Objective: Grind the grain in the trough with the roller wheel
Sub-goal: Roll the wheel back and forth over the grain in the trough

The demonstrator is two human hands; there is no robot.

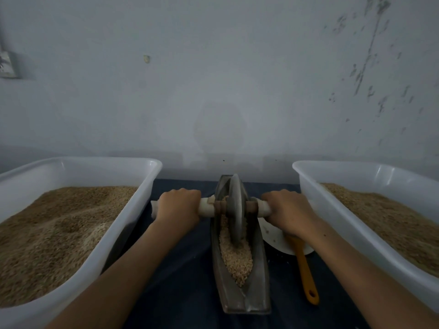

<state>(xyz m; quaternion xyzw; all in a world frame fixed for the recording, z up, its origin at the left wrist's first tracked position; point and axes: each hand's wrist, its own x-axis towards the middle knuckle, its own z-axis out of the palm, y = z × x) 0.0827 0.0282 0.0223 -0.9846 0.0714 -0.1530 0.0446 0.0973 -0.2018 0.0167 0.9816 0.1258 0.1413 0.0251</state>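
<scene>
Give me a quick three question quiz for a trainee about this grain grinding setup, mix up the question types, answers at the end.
1. True or false: both hands grip the roller wheel's handles.
2. What lies in the trough? A) water B) grain C) nothing
3. Fill in: the orange spoon lies to the trough's ____.

Key:
1. True: left hand and right hand each hold a handle.
2. B, grain.
3. Right, its head on a white plate.

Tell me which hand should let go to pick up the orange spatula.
Right. The right hand grips the axle handle directly above the orange spatula, which lies right of the trough. The left hand would have to cross the roller wheel.
</scene>
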